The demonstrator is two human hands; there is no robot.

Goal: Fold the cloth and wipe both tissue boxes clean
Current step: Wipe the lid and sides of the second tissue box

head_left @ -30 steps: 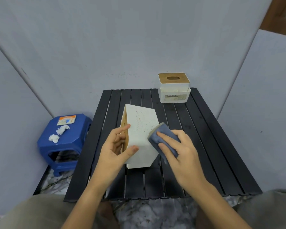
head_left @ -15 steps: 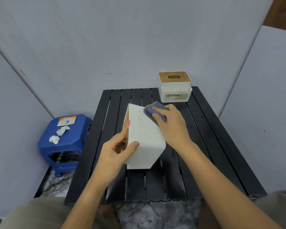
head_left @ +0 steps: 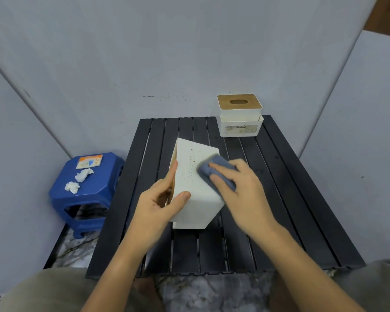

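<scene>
Pressing cloth (head_left: 214, 171) under right hand (head_left: 241, 188)

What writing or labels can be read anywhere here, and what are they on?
"TISSUE HOLDER", roughly: label on the far tissue box; its smaller print is too blurred.
Orange and white packet on the blue stool: printing unreadable.
Held tissue box: brown specks only, no text.

Most of the cloth (head_left: 208, 171) hides under the right hand (head_left: 239, 190). The left hand (head_left: 158, 206) covers the near left edge of the white box (head_left: 196, 199). The far box (head_left: 240, 115) has a label too small to read. Both arms are cut off at the bottom edge
</scene>
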